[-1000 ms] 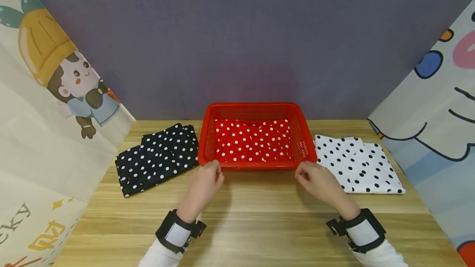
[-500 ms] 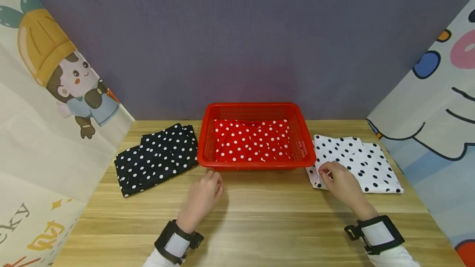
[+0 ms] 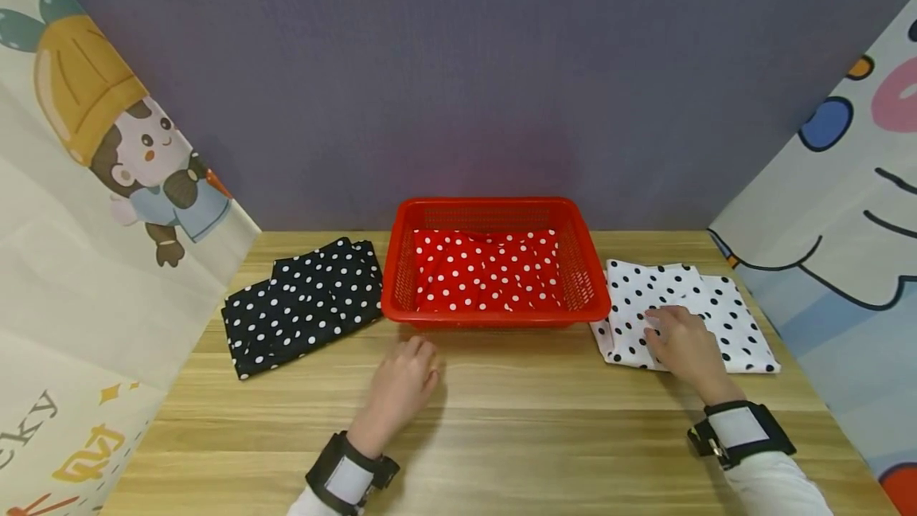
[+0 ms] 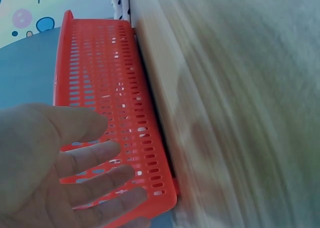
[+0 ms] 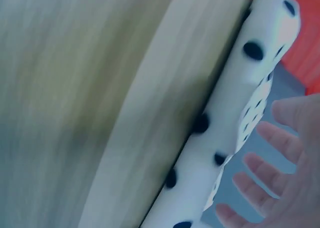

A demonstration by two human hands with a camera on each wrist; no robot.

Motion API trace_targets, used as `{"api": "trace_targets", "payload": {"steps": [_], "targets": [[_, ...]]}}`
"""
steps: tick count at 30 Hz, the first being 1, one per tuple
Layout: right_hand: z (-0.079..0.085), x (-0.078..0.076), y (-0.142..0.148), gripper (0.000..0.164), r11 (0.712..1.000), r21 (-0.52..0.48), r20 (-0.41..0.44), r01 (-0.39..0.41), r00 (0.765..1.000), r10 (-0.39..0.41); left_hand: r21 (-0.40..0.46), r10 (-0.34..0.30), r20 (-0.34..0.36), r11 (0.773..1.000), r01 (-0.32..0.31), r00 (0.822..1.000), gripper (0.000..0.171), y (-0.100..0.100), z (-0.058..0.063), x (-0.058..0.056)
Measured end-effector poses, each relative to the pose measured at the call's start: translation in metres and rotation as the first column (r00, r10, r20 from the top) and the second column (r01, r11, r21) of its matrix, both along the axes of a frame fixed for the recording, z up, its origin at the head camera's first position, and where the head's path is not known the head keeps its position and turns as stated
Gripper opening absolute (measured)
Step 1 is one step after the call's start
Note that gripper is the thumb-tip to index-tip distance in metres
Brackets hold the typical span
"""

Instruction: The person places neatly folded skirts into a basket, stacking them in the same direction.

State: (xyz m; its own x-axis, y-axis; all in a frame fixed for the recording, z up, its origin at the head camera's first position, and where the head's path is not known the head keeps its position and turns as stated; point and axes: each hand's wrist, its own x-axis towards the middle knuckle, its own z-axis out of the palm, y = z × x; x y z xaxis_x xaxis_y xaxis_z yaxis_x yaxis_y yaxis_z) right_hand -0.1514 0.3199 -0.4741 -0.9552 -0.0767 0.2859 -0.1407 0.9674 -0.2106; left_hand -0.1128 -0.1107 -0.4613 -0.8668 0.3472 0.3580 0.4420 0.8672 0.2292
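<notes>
In the head view a red plastic basket (image 3: 494,317) with slotted walls holds a folded red cloth with white dots (image 3: 487,273). My left hand (image 3: 404,381) hovers just in front of the basket's near left corner; the left wrist view shows its loosely spread fingers (image 4: 102,180) holding nothing. Over the near part of a folded white cloth with black dots (image 3: 738,333) is my right hand (image 3: 688,349). Its fingers (image 5: 265,170) are relaxed and apart from the cloth's thick folded edge (image 5: 227,107) in the right wrist view, gripping nothing.
A folded black cloth with white dots (image 3: 308,309) lies left of the basket on the wooden table (image 3: 516,428). Behind the table rises a grey-blue panel (image 3: 487,78). Printed cartoon sheets (image 3: 64,205) line both sides.
Both hands have left the basket's near corners. My right hand moved right, over the white cloth; the left drew back slightly towards me. Fingers of both have loosened. The basket stays put.
</notes>
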Motion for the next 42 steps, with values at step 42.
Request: {"api": "trace_targets", "payload": {"steps": [42], "targets": [[-0.007, 0.076, 0.004, 0.050, 0.999, 0.026, 0.253, 0.047, 0.966, -0.052, -0.072, -0.092, 0.094, 0.992, 0.099, 0.991, 0.048, 0.031, -0.014, 0.018]]}}
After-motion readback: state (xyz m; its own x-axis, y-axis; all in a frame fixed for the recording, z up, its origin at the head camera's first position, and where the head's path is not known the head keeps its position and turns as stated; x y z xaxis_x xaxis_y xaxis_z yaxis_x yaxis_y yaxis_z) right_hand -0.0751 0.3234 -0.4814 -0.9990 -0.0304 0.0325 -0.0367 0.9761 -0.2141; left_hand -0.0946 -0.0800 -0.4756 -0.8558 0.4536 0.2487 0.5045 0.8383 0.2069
